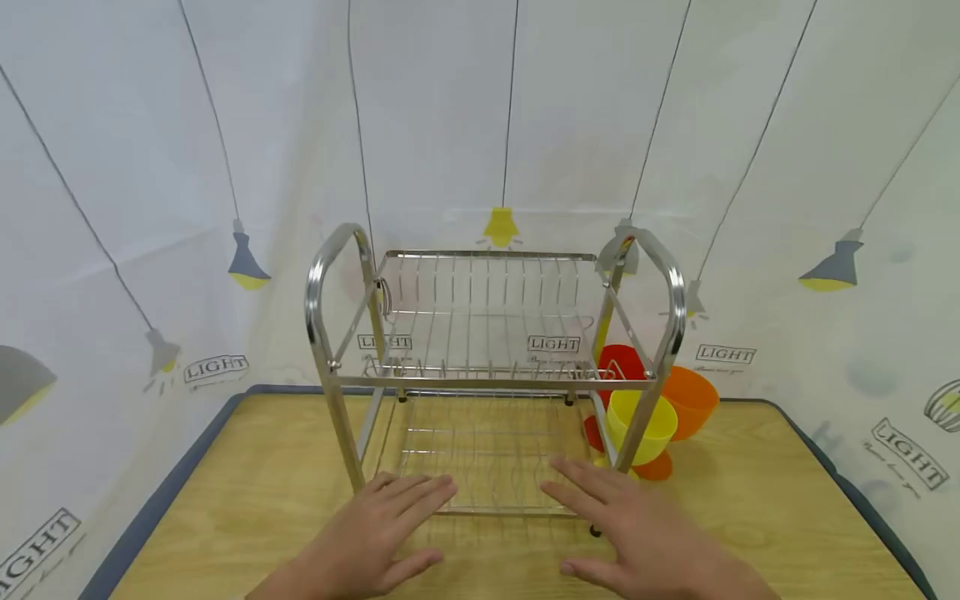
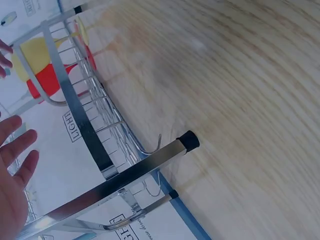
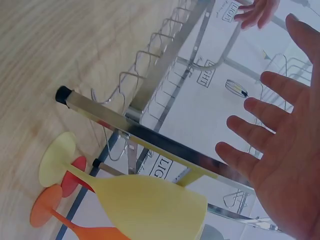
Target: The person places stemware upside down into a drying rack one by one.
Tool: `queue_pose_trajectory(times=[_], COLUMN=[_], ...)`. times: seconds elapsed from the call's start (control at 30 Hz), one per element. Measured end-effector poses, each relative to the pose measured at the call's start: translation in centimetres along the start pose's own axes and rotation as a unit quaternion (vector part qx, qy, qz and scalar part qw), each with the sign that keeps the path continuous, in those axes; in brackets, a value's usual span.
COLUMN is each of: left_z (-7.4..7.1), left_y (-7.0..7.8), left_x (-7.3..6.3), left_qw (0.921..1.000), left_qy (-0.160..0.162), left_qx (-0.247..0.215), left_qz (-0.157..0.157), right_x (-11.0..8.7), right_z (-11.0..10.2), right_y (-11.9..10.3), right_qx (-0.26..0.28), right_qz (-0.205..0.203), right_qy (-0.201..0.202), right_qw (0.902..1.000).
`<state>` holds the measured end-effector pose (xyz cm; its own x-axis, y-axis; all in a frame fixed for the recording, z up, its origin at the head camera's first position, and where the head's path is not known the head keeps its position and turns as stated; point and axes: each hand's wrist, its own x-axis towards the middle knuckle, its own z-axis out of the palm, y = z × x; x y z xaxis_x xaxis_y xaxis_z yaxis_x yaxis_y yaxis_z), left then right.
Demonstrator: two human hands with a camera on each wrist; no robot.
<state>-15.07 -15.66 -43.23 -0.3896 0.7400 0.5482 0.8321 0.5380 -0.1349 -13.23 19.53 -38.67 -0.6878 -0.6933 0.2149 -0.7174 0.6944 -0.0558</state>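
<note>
A two-tier metal dish rack (image 1: 491, 384) stands on the wooden table, its wire shelves bare. My left hand (image 1: 378, 529), fingers extended, is at the rack's front left in the head view. On the other side my right hand (image 1: 626, 525) has its fingers spread near the front right leg. Neither hand holds anything. Beside the rack's right side stand a yellow goblet (image 3: 145, 200), an orange goblet (image 1: 690, 404) and a red goblet (image 1: 619, 363), grouped close together. The rack's right leg partly hides the yellow one in the head view.
The wooden table (image 1: 780, 500) has a dark blue edge. Behind and around it hangs a white cloth (image 1: 442, 100) printed with lamps and the word LIGHT. The rack's black-tipped feet (image 2: 189, 141) rest on the table.
</note>
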Motion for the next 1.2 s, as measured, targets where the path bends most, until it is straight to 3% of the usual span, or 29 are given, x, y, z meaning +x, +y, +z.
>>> queue_pose_trajectory(times=[0.13,0.37,0.6,0.8,0.9,1.07,1.2], left_z=[-0.3,-0.8,-2.1,-2.8,-2.8,-2.3,-1.8], left_y=[-0.6,-1.1,-1.8,-1.9,-2.0,-2.5,-2.9], left_x=[0.5,0.6,1.0,1.1,1.1,0.7,0.3], left_qw=[0.9967,0.9834,0.946,0.9182,0.9053,0.8861,0.8837], left_qy=[0.081,0.181,0.324,0.395,0.418,0.44,0.425], left_qx=[0.005,0.008,0.012,0.013,0.017,-0.013,-0.047], left_qz=[0.007,0.0,-0.01,-0.032,-0.073,-0.144,-0.19], right_x=[0.3,0.1,0.0,-0.7,-0.8,-0.8,-0.7], right_z=[-0.4,-0.7,-1.0,-0.9,-0.7,-0.4,-0.5], right_y=[0.3,0.4,1.1,1.2,1.4,2.0,2.5], right_qx=[0.005,0.04,0.053,0.075,0.093,0.141,0.171], right_qz=[-0.007,0.011,0.018,0.064,0.084,0.147,0.247], right_qy=[0.027,0.096,0.214,0.282,0.332,0.416,0.444], right_qw=[0.9996,0.9945,0.9752,0.9544,0.9348,0.8863,0.8443])
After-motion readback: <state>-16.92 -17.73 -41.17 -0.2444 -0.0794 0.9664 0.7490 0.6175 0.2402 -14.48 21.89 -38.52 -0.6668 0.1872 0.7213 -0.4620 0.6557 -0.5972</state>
